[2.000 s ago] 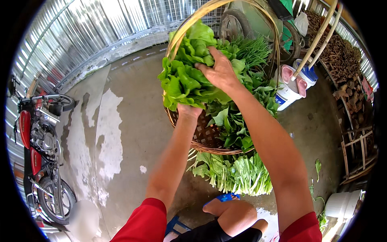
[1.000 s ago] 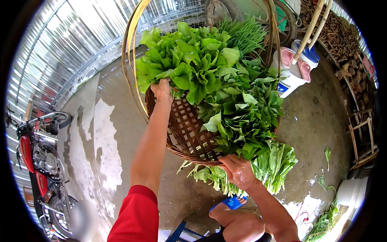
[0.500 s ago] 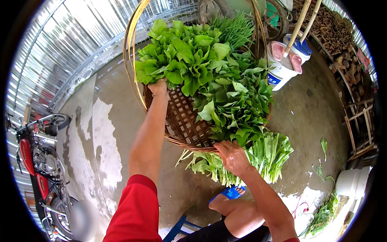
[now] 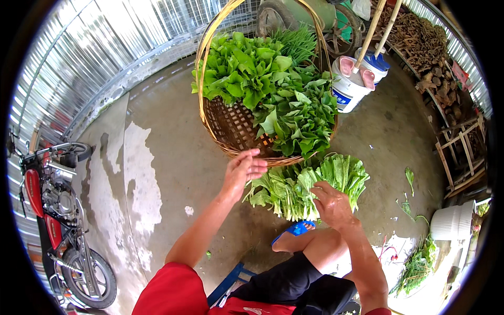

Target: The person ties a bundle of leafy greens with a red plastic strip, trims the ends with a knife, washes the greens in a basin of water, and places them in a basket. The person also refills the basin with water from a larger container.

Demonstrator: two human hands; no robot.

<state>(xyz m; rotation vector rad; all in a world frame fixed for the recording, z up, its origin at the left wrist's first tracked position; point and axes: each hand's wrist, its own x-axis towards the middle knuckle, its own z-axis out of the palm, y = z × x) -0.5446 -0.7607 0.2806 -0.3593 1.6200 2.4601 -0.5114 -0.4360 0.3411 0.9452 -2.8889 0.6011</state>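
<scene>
While the left hand [image 4: 242, 174] was tucked under the lettuce [image 4: 239, 68] half a second ago and the right hand [image 4: 334, 205] lay on the basket's near rim, both have now come away: the left is loose, fingers parted by that rim of the basket [image 4: 228, 123]; the right bends over the pale-stemmed greens [image 4: 286, 191], partly hiding them, grasping or not I cannot tell. The lettuce sits in the basket's far left part, beside darker leaves [image 4: 304, 121]. A white bucket [image 4: 357, 94] stands near its right side; a motorcycle [image 4: 63, 186] is well apart, leftward.
</scene>
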